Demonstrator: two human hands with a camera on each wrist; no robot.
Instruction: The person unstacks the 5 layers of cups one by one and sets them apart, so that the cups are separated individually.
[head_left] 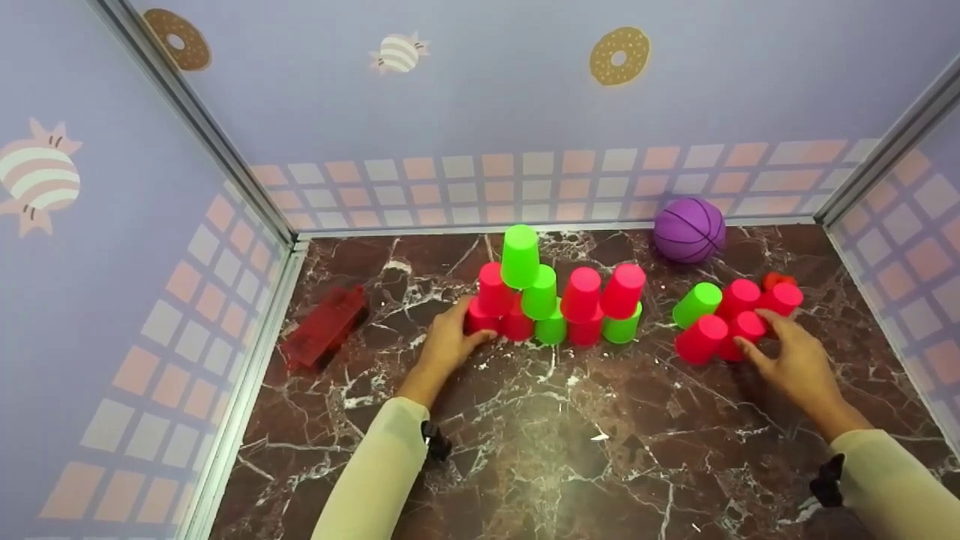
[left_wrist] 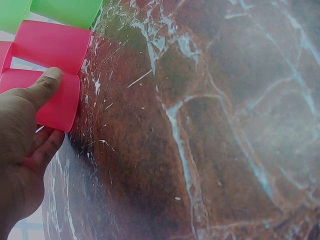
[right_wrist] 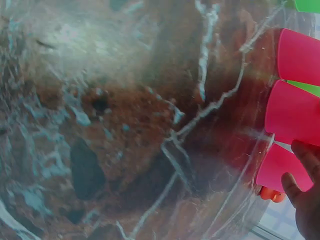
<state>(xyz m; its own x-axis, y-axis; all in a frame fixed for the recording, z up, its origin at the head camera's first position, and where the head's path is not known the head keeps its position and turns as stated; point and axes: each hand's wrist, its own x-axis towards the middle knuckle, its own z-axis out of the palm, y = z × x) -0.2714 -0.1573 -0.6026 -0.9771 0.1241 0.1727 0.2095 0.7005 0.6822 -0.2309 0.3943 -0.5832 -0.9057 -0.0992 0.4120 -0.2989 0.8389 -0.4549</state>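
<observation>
Upside-down cups stand in a stacked wall in the head view, with a bottom row of pink and green cups, a second row, and one green cup (head_left: 520, 256) on top at the left. My left hand (head_left: 448, 337) grips the leftmost bottom pink cup (left_wrist: 59, 102), thumb in front and fingers behind. At the right is a loose group: a green cup (head_left: 698, 304) and several pink ones. My right hand (head_left: 799, 364) has thumb and forefinger on either side of the nearer right pink cup (head_left: 747, 328), which stands on the surface. The other right fingers are hidden.
A purple ball (head_left: 689, 230) sits by the back wall. Behind the loose cups is a small orange-red object (head_left: 778, 280), partly hidden. A translucent red block-like object (head_left: 325, 330) lies at the left. Patterned walls (head_left: 510, 112) enclose the dark marbled surface (head_left: 540, 450).
</observation>
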